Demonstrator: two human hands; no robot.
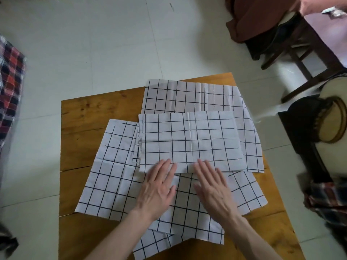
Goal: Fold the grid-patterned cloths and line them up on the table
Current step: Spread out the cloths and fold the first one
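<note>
one folded grid cloth (189,141), several unfolded grid cloths (112,177), two hands (159,188)

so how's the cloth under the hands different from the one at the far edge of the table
The folded cloth lies on top of the pile; the far cloth lies partly beneath it. The folded cloth has both hands, left hand and right hand, flat on its near edge; the far cloth is untouched. Both are white with dark grid lines.

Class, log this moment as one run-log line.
stage: folding | left hand: flat on folded cloth | right hand: flat on same cloth | table: unfolded cloths underneath
</note>
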